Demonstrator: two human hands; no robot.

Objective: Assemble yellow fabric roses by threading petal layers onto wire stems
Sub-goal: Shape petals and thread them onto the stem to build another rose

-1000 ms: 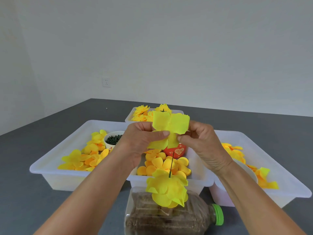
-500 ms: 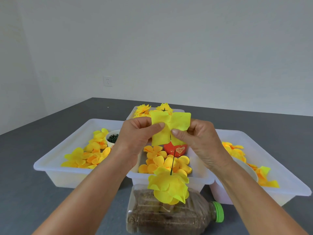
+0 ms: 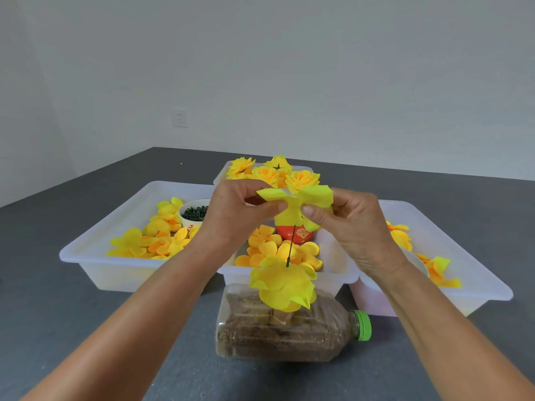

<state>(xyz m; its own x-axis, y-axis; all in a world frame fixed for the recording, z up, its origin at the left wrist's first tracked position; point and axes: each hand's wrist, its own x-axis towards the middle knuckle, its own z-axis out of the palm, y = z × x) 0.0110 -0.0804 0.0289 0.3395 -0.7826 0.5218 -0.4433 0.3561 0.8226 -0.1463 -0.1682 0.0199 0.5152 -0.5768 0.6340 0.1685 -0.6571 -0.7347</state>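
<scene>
A plain craft workspace in a bare room: a dark grey table (image 3: 72, 299) against blank white walls with one wall socket (image 3: 180, 118), holding white plastic trays (image 3: 95, 264) sorted with yellow fabric petals (image 3: 150, 241) and finished roses (image 3: 301, 178).

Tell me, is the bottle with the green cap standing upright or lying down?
Lying down: the bottle rests sideways, green cap pointing right.

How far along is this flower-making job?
Done: finished roses fill the far tray, and petals already sit on the wire stem. In hand: the left hand and right hand pinch another petal layer. Left: many loose petals remain.
</scene>
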